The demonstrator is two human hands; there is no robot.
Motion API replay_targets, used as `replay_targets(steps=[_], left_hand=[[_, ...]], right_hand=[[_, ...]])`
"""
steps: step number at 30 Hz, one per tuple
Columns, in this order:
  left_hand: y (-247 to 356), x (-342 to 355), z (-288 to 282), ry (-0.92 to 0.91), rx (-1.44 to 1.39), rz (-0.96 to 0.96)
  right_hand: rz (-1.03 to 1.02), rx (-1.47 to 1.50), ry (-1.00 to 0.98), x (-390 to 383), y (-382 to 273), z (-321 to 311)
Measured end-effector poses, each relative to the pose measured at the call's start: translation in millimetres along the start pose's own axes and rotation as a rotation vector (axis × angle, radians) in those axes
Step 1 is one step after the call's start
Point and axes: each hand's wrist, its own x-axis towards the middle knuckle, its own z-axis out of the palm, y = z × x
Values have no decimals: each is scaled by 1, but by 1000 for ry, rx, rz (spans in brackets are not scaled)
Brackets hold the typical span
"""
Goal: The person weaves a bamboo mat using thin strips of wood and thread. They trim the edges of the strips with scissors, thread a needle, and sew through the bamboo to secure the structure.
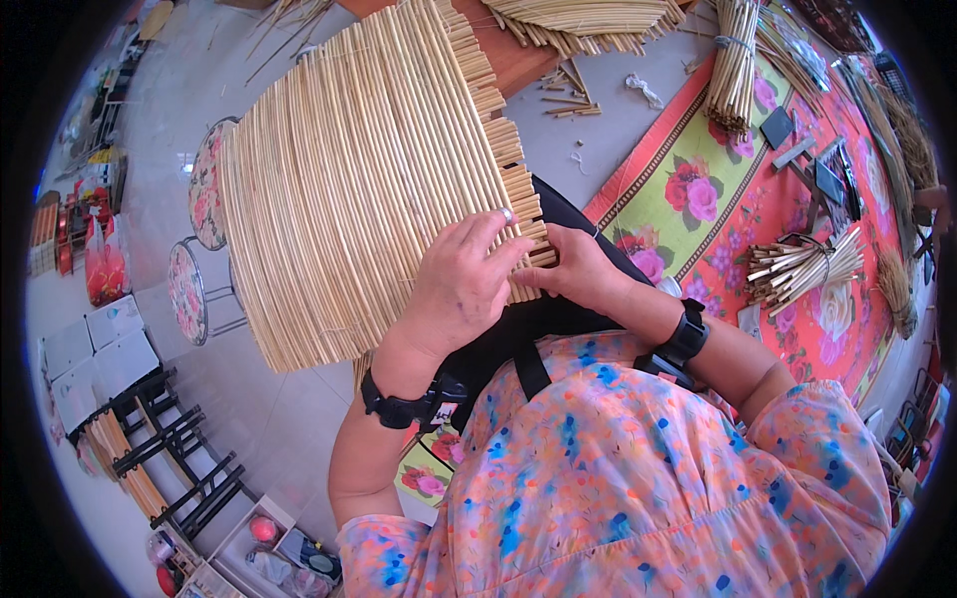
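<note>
A large mat of pale reed sticks in parallel rows [339, 169] lies across my lap, with short stick ends jutting along its right edge. My left hand [469, 264] rests on that edge with bent fingers pressed on the reeds; something small and silvery shows at a fingertip. My right hand [573, 269] grips the protruding ends just beside it, its fingertips partly hidden by the reeds. Both wrists wear black straps. A thin pale thread [613, 214] hangs to the right of the mat.
Another reed piece [573, 15] lies at the top. Stick bundles [802, 264] [733, 60] and dark tools [829, 184] lie on floral sheeting [698, 259] at right. Floral stools [184, 284], folded black-framed furniture [169, 448] and a bin of items [269, 553] stand at left.
</note>
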Motion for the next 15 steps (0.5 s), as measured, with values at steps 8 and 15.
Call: replay_targets(steps=[8, 15], left_hand=[[-11, 4, 9, -75, 280, 125], [-10, -7, 23, 195, 298, 147]], right_hand=[[32, -22, -8, 0, -3, -1], [15, 37, 8, 1, 0, 1]])
